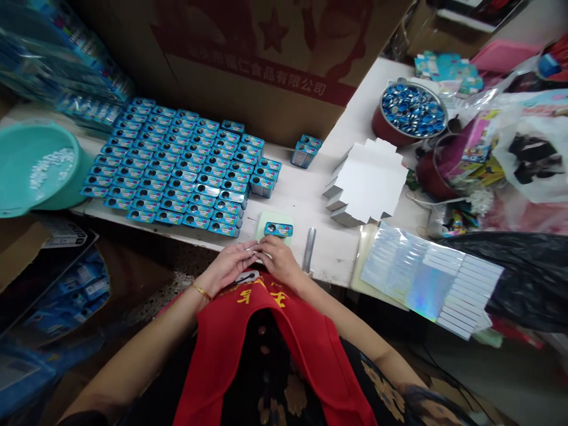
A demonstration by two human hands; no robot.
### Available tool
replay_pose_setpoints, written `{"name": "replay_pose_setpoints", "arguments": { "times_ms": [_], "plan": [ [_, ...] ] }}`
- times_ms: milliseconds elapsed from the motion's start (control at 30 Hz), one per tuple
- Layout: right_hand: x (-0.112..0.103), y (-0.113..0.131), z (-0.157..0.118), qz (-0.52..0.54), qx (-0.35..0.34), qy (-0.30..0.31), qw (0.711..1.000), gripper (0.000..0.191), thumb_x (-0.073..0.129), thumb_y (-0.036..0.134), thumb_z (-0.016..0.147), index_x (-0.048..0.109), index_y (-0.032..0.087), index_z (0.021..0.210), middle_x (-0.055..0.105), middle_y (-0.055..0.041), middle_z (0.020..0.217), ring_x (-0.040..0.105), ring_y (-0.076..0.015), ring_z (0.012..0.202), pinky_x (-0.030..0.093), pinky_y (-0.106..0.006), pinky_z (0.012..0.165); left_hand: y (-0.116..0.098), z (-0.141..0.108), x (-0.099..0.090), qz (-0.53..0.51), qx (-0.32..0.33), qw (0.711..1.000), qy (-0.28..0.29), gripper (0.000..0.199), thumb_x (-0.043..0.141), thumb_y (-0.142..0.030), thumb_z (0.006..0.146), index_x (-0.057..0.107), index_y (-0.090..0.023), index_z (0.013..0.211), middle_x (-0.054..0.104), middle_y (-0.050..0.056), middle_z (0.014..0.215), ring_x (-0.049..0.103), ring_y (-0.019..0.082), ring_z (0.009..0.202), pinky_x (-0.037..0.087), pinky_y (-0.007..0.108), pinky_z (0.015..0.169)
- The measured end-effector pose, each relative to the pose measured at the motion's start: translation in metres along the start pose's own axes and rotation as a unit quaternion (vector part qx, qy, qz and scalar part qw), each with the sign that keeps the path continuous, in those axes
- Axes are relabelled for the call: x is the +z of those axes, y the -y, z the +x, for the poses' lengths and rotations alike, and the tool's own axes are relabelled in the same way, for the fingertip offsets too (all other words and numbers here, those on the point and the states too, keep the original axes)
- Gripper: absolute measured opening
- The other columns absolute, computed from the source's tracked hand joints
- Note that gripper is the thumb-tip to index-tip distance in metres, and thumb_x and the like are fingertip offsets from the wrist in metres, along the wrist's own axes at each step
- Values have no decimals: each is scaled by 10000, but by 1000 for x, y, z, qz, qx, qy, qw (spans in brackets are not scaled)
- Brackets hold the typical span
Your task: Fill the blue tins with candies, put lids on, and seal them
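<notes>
Close to the table's front edge, my left hand (228, 267) and my right hand (280, 261) meet at the fingertips. Both are closed in a pinch around something small and pale, too little to make out. Just beyond them a small blue printed box (278, 229) with a dark round hole lies on a pale green pad (262, 220). To the right of my right hand rests a narrow metal strip (309, 249). Rows of similar blue boxes (173, 171) are packed together at the left, and two more blue boxes (306, 151) stand apart behind the pad.
A turquoise basin (26, 192) with small white pieces stands at the left. A large cardboard box (266, 100) blocks the back. On the right are stacked white card sheets (370, 177), a red bowl (386, 131) of blue-and-silver caps, shiny silver sheets (426, 272) and plastic bags (528, 154).
</notes>
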State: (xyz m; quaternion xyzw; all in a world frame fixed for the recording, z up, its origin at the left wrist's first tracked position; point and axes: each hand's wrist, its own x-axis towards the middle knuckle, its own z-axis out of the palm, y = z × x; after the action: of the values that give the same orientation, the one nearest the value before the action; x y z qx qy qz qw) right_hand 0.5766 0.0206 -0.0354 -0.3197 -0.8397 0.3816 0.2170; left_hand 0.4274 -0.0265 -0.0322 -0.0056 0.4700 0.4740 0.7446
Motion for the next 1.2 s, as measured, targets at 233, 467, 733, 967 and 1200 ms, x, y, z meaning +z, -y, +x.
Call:
{"name": "replay_pose_setpoints", "arguments": {
  "times_ms": [233, 467, 733, 967, 1200],
  "plan": [
    [-19, -40, 15, 6, 32, -78, 996, 106, 516, 187, 805, 604, 189, 864, 598, -44, 847, 539, -156, 837, 442, -301, 770, -12, 16, 21, 8, 20, 1000, -23, 212, 531, 48, 706, 653, -56, 844, 677, 134, 863, 644, 166, 819, 519, 221, 753],
    [-28, -23, 5, -50, 33, -70, 996, 170, 479, 208, 851, 613, 200, 957, 615, -58, 919, 546, -165, 886, 436, -313, 805, -1, -3, -1, -11, -5, 1000, -16, 230, 566, 7, 711, 639, -62, 918, 660, 141, 948, 624, 183, 906, 492, 265, 830],
    [13, 37, -18, -120, -57, 168, 977, 158, 432, 208, 882, 560, 146, 952, 570, -72, 889, 497, -165, 835, 407, -290, 763, 15, -45, -14, 44, -82, 993, 67, 335, 599, -70, 717, 622, -131, 1046, 676, 90, 924, 633, 178, 847, 481, 265, 750],
    [22, 34, -20, -77, -81, 156, 981, 129, 444, 183, 868, 554, 161, 931, 554, -53, 873, 468, -154, 794, 397, -262, 698, 16, -53, -31, 34, -93, 995, 14, 327, 609, -44, 666, 655, -134, 977, 690, 80, 876, 635, 209, 868, 476, 300, 790],
    [1, 13, -13, 72, -70, -1, 995, 135, 453, 106, 807, 564, 152, 867, 563, -67, 875, 506, -146, 875, 427, -273, 775, 17, -51, -34, 3, -67, 997, -38, 345, 593, -24, 687, 620, -75, 1027, 653, 150, 1034, 593, 231, 1001, 449, 314, 894]
  ]
}}
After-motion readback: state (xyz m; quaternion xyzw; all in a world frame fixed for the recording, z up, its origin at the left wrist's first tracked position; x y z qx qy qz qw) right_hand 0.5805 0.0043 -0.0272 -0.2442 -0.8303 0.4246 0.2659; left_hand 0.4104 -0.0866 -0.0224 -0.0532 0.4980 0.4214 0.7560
